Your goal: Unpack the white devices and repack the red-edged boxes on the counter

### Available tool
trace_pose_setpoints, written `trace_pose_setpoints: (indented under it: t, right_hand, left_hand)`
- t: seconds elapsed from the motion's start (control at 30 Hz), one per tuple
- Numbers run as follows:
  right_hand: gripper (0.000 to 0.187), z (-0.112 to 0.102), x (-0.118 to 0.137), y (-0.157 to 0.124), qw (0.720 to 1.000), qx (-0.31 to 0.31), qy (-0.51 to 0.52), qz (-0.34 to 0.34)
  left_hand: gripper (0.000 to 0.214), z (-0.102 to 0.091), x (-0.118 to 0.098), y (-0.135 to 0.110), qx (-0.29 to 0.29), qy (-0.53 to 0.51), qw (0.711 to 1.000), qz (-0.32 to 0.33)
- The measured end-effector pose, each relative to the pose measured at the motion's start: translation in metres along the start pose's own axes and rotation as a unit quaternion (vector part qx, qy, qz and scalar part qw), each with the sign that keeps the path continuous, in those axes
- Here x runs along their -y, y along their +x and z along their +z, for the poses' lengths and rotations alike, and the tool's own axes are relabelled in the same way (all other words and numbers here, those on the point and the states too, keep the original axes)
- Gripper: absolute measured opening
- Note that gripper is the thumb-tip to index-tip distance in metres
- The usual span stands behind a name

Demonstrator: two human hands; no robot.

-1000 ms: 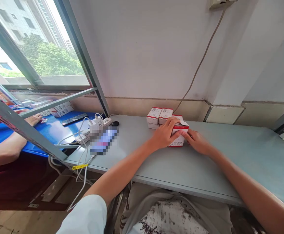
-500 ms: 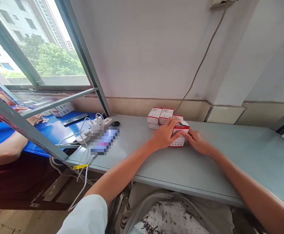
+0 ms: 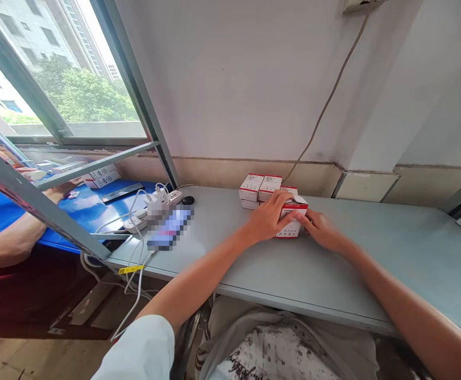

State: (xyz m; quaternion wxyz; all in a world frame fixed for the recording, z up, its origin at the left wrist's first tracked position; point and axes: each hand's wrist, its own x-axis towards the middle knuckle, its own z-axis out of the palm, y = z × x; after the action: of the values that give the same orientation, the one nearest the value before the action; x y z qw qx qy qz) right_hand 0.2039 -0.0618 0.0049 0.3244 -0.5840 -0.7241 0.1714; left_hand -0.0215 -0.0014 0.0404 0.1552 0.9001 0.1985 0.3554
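Note:
A small white and red box (image 3: pixel 293 217) stands on the grey table (image 3: pixel 373 258), in front of a stack of similar boxes (image 3: pixel 259 188). My left hand (image 3: pixel 269 216) is wrapped over the box's top and left side, its fingers curled on it. From the right, my right hand (image 3: pixel 322 229) presses its fingertips against the same box. The box's top flap looks partly raised under my left fingers.
A phone (image 3: pixel 170 228), a power strip with chargers (image 3: pixel 151 208) and white cables lie at the table's left end, with a small black object (image 3: pixel 188 200) behind them. Beyond the window frame another person's arm (image 3: pixel 17 237) rests on a blue table (image 3: pixel 92 208). A wall cable (image 3: pixel 325 105) hangs behind.
My hands and the box have hardly shifted. The other person's hand at the left has moved a little over the blue table.

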Motion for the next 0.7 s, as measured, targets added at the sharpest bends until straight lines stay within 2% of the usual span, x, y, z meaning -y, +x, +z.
trace_pose_setpoints:
  t: [0.7]
  right_hand:
    - [0.066, -0.0015, 0.0026, 0.0001, 0.999, 0.033, 0.005, 0.029]
  left_hand:
    - [0.041, -0.0004, 0.0, -0.0003, 0.009, -0.004, 1.0, -0.007]
